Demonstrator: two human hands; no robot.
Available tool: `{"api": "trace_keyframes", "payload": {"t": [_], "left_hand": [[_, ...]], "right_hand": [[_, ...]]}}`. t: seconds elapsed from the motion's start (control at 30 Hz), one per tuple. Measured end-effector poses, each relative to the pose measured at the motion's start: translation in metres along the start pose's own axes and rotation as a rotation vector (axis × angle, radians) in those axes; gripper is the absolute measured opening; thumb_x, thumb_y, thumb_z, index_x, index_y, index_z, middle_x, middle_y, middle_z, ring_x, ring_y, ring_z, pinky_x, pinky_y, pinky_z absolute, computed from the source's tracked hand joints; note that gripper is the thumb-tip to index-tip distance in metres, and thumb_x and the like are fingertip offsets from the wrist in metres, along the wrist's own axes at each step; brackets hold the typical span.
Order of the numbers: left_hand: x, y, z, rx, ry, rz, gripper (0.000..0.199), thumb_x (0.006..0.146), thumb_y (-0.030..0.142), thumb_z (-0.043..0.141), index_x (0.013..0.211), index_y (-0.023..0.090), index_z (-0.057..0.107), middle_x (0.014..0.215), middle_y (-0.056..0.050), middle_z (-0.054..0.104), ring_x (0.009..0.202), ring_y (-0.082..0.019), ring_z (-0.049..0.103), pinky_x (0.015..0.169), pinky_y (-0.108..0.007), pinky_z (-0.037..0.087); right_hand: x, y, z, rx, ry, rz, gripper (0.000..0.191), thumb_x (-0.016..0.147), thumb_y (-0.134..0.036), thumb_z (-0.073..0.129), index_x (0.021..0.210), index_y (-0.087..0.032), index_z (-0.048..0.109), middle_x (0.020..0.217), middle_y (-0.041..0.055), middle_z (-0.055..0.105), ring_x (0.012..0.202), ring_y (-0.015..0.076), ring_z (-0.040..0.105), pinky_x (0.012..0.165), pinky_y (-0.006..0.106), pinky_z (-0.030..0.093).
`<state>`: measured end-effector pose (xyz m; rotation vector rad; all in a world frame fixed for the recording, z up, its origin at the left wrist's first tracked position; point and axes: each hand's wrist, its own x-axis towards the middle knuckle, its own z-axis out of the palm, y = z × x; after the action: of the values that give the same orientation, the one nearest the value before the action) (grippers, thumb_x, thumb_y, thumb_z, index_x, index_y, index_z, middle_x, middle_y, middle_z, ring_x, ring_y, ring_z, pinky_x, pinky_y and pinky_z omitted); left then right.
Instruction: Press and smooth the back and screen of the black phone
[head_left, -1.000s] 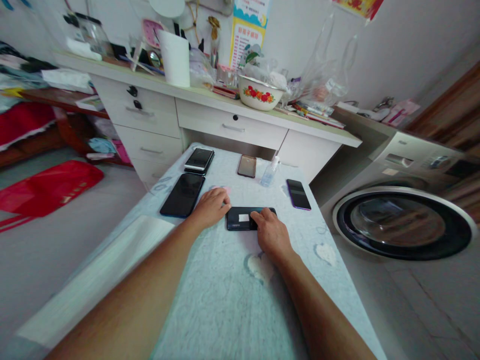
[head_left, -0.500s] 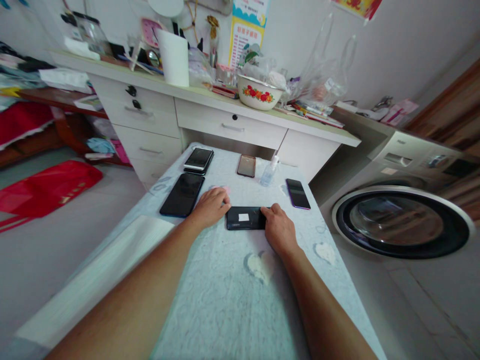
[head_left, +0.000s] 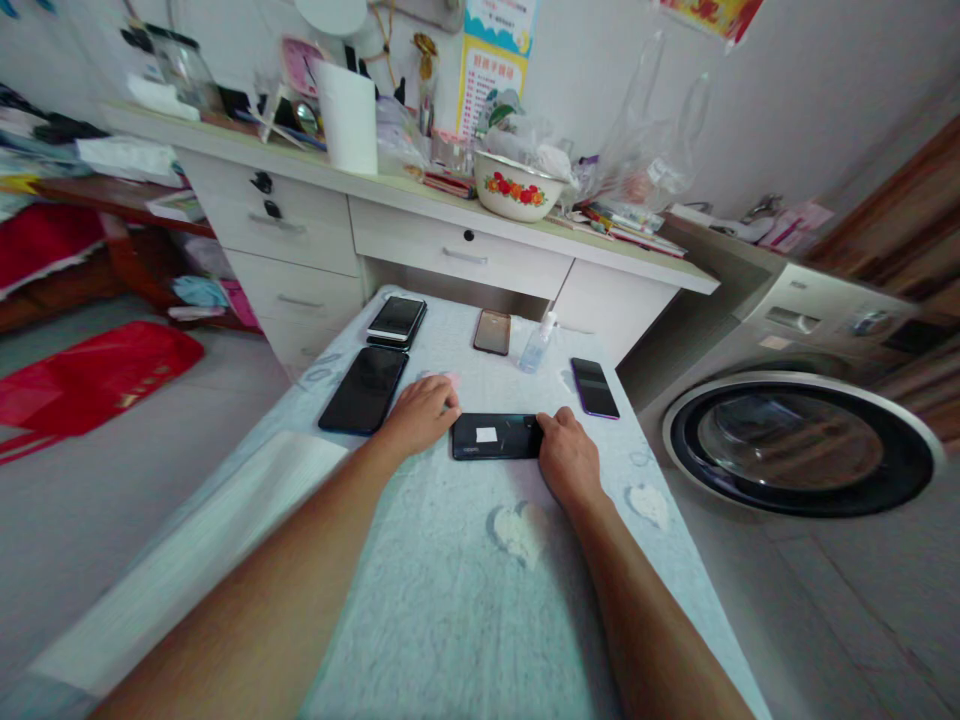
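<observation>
A dark smartphone point(head_left: 514, 438) lies back up and crosswise on the table, with a small white label on its back. My right hand point(head_left: 571, 455) is closed at the phone's right end, thumb and curled fingers gripping that edge. At the left end, my left hand point(head_left: 424, 412) rests with its fingers curled in and its thumb by the phone's corner. A bit of pink point(head_left: 454, 380) shows just beyond the left fingers; whether they hold it is hidden. Left of this hand lies a larger black phone point(head_left: 364, 390), screen up.
Stacked phones point(head_left: 396, 318), a brown phone case point(head_left: 492, 332), a clear spray bottle point(head_left: 536, 345) and a purple-edged phone point(head_left: 595, 387) lie around the table's far half. A white sheet point(head_left: 217, 540) covers the left edge. Beyond stand a white desk point(head_left: 457, 240) and a washing machine point(head_left: 795, 440).
My right hand has slid slightly right along the phone, uncovering more of its right end. The left hand and the phone look nearly still.
</observation>
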<state>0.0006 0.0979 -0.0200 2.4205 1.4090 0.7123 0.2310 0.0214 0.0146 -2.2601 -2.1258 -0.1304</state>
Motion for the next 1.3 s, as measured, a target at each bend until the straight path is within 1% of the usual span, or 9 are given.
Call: {"api": "trace_keyframes", "payload": {"t": [0.17,0.33,0.47,0.73,0.87,1.07,1.3], "left_hand": [[0.000,0.000,0.000,0.004,-0.004,-0.003,0.008,0.082,0.024,0.048,0.082,0.021,0.055,0.126,-0.008,0.056,0.126,-0.024,0.044,0.108,-0.043,0.033],[0.000,0.002,0.000,-0.015,0.005,-0.005,0.008,0.082,0.023,0.048,0.081,0.021,0.055,0.124,-0.008,0.057,0.127,-0.025,0.043,0.108,-0.043,0.033],[0.000,0.003,-0.001,-0.014,-0.005,-0.010,0.008,0.082,0.023,0.047,0.082,0.020,0.055,0.125,-0.008,0.056,0.127,-0.025,0.043,0.107,-0.043,0.034],[0.000,0.000,0.001,-0.005,0.006,0.002,0.006,0.081,0.022,0.049,0.082,0.021,0.055,0.124,-0.008,0.056,0.125,-0.024,0.044,0.105,-0.042,0.036],[0.000,-0.001,0.002,-0.010,0.008,0.005,0.008,0.082,0.023,0.048,0.082,0.021,0.055,0.123,-0.008,0.057,0.125,-0.025,0.044,0.106,-0.043,0.035],[0.000,-0.002,0.002,-0.026,0.010,0.006,0.008,0.081,0.022,0.048,0.082,0.021,0.056,0.122,-0.008,0.057,0.125,-0.025,0.045,0.106,-0.044,0.035],[0.000,-0.001,0.001,-0.010,0.008,0.008,0.007,0.082,0.023,0.048,0.082,0.021,0.055,0.122,-0.008,0.057,0.124,-0.024,0.045,0.106,-0.042,0.035]], "right_hand": [[-0.001,-0.008,0.001,0.017,-0.003,-0.071,0.033,0.095,-0.019,0.032,0.116,-0.026,0.057,0.104,0.0053,0.052,0.088,0.0169,0.052,0.066,0.026,0.035],[-0.002,-0.014,0.000,0.048,0.001,-0.160,0.033,0.095,-0.019,0.034,0.118,-0.028,0.056,0.106,0.0046,0.052,0.094,0.0182,0.050,0.068,0.026,0.036],[-0.002,-0.014,-0.001,0.048,-0.005,-0.173,0.033,0.095,-0.019,0.034,0.117,-0.028,0.057,0.106,0.0045,0.053,0.095,0.0181,0.050,0.068,0.026,0.036],[0.002,-0.011,0.001,0.039,0.025,-0.130,0.034,0.094,-0.018,0.035,0.117,-0.029,0.058,0.103,0.0042,0.053,0.090,0.0173,0.051,0.066,0.026,0.035],[0.004,-0.008,0.002,0.028,0.035,-0.099,0.033,0.094,-0.018,0.034,0.114,-0.028,0.059,0.102,0.0043,0.052,0.088,0.0170,0.052,0.065,0.026,0.035],[0.005,0.001,0.002,0.014,0.012,-0.037,0.033,0.095,-0.020,0.034,0.115,-0.028,0.059,0.102,0.0047,0.052,0.086,0.0166,0.053,0.063,0.026,0.033],[0.004,0.006,0.001,0.002,-0.012,0.017,0.034,0.095,-0.020,0.030,0.111,-0.027,0.060,0.102,0.0055,0.052,0.086,0.0174,0.052,0.063,0.026,0.033]]}}
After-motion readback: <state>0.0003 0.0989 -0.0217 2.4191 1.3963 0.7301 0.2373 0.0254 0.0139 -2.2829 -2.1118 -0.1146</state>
